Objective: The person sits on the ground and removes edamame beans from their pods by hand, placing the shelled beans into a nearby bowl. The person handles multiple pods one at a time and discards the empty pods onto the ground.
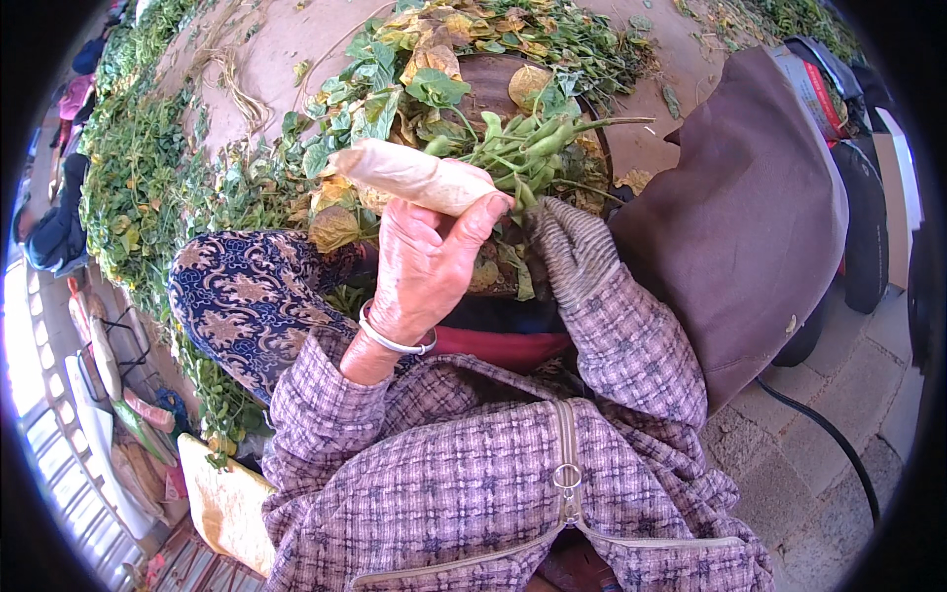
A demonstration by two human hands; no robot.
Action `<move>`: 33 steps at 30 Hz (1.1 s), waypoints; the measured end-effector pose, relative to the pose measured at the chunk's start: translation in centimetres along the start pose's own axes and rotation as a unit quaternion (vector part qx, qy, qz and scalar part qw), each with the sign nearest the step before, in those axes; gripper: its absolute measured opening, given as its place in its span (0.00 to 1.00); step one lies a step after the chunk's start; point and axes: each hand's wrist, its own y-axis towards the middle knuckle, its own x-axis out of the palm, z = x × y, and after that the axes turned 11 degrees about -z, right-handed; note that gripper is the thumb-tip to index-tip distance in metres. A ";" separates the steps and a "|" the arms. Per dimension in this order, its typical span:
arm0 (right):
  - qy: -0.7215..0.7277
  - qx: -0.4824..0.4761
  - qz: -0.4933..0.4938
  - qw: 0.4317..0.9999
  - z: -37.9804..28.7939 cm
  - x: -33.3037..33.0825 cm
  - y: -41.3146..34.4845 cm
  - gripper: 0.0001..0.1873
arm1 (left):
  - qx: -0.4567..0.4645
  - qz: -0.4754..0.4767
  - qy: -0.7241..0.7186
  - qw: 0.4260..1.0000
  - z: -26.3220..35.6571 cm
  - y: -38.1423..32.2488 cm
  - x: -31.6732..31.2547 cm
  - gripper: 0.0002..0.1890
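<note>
In my bare left hand (425,274) is a pale rolled wrap (422,177), probably a thin flatbread, held slanting between thumb and fingers. A white bangle (392,342) circles that wrist. My right hand (570,248), in a striped knit glove, has its fingertips closed at the lower end of a bunch of green soybean pods (544,144). The bunch spreads just beyond both hands, and a bare stem sticks out to the right. Its base is partly hidden by my fingers, so I cannot tell whether the left hand also grips it.
Beyond the pods lies a round brown basin (492,78), partly covered by yellowed leaves (436,52). Heaped bean plants (140,177) spread along the left. A brown cover (740,214) drapes over something close at my right. A black cable (821,429) crosses the paving. People sit far left.
</note>
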 end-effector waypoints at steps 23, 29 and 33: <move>0.267 0.059 -0.040 0.961 0.7 -0.4 0.5 0.12 | -0.018 -0.021 -0.099 0.995 -0.2 -0.5 -0.2 0.05; 0.208 0.132 -0.002 0.969 -0.8 -0.3 0.8 0.11 | -0.058 -0.037 -0.098 0.993 -0.5 -0.8 -0.1 0.06; 0.220 0.123 -0.022 0.968 -0.5 -1.0 0.8 0.10 | -0.057 -0.019 -0.116 0.991 -0.9 -1.3 -1.1 0.06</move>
